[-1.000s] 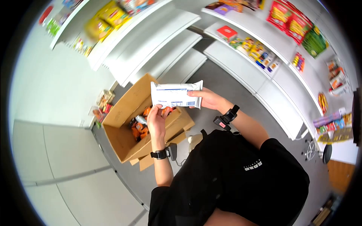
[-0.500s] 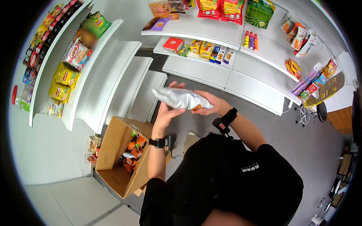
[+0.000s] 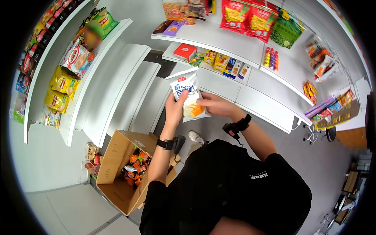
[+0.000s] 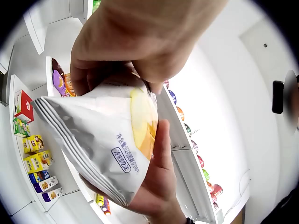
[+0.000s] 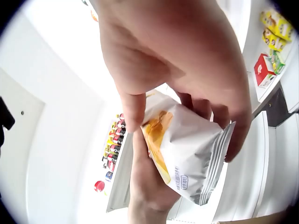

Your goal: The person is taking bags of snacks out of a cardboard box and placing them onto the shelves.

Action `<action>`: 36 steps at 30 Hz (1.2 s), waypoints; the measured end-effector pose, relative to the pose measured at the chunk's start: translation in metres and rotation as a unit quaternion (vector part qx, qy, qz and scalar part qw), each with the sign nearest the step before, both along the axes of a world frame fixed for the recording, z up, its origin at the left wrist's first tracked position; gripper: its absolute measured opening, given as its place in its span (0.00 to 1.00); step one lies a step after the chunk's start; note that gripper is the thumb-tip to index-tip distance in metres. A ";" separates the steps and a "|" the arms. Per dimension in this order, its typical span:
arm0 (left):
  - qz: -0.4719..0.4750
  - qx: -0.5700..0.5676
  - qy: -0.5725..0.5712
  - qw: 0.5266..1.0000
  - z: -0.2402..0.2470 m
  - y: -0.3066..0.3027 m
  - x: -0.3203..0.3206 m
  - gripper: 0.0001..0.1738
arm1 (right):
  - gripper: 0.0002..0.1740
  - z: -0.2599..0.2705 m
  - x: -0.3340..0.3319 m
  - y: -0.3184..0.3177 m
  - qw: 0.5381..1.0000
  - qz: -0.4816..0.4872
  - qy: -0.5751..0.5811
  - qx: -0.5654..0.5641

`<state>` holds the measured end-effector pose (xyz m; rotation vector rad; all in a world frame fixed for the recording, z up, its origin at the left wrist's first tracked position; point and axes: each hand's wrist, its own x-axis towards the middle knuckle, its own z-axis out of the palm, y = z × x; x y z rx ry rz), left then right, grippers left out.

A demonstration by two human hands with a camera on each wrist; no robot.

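A puffed white snack bag (image 3: 191, 84) with blue lettering and a yellow-orange picture stands nearly upright before my chest, its printed front toward me. My left hand (image 3: 174, 109) grips its left side, thumb lying across the front. At the lower right edge my right hand (image 3: 217, 105) holds it, thumb on the front and fingers behind. The left wrist view shows the crimped silver end of the bag (image 4: 103, 126) between both hands. In the right wrist view, my right hand (image 5: 173, 56) curls over the bag (image 5: 187, 135) from above.
An open cardboard box (image 3: 107, 164) with orange-wrapped packets (image 3: 137, 168) stands on the floor at lower left. White shelves (image 3: 121, 86) rise on the left, several levels bare. More shelves across the back hold snack boxes (image 3: 221, 62) and red bags (image 3: 235, 15).
The bag has turned from lying sideways with its back label showing, through edge-on, to upright with its front showing. Both hands shifted their hold. The head view swung, and the box now appears lower left.
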<state>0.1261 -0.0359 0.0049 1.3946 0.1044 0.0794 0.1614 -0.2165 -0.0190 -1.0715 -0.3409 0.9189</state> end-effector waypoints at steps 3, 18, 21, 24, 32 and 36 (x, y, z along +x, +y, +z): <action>-0.020 -0.008 0.012 1.000 -0.002 0.030 0.026 0.21 | 0.26 0.009 0.027 0.033 0.999 -0.022 -0.020 -0.030; -0.126 0.028 0.112 0.985 -0.025 0.128 0.119 0.21 | 0.26 0.011 0.132 0.110 0.988 -0.146 -0.037 -0.039; -0.153 0.032 0.111 0.981 -0.022 0.136 0.135 0.21 | 0.26 0.006 0.159 0.119 0.986 -0.162 -0.028 -0.023; -0.145 0.000 0.087 0.986 -0.018 0.130 0.152 0.20 | 0.26 0.000 0.185 0.125 0.984 -0.180 -0.006 -0.007; -0.102 0.056 0.090 0.989 -0.023 0.144 0.237 0.16 | 0.29 0.003 0.275 0.132 0.990 -0.131 0.026 -0.039; -0.061 0.089 0.099 0.989 -0.034 0.142 0.277 0.15 | 0.32 -0.011 0.316 0.137 0.994 -0.104 0.020 -0.035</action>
